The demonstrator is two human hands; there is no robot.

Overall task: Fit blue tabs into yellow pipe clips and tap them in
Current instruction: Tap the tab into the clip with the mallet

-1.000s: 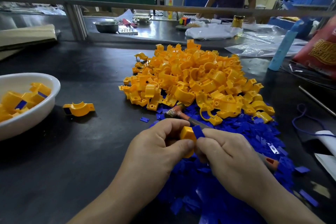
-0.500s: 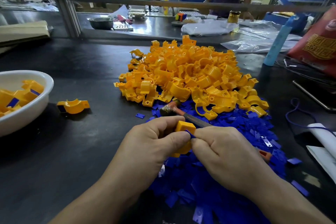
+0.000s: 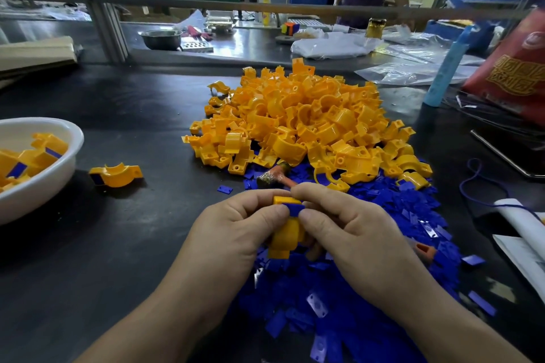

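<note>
My left hand [image 3: 233,233] grips a yellow pipe clip [image 3: 286,233] held upright over the blue heap. My right hand [image 3: 351,230] pinches a blue tab [image 3: 295,209] against the clip's upper end, thumb and forefinger on it. A big pile of yellow clips [image 3: 306,124] lies just beyond my hands. A spread of loose blue tabs [image 3: 368,289] covers the table under and right of them. A small hammer [image 3: 272,177] lies between the piles, its handle running under my right hand.
A white bowl [image 3: 44,186] with fitted clips stands at the left edge. One fitted clip [image 3: 116,175] lies beside it. A red bag [image 3: 513,68], a blue tube [image 3: 445,74] and papers [image 3: 525,247] crowd the right. A person stands behind the rail [image 3: 265,7].
The blue tab, hidden behind my fingers half a second ago, now shows on the clip's top end. My hands have turned the clip more upright. The camera has shifted slightly.
</note>
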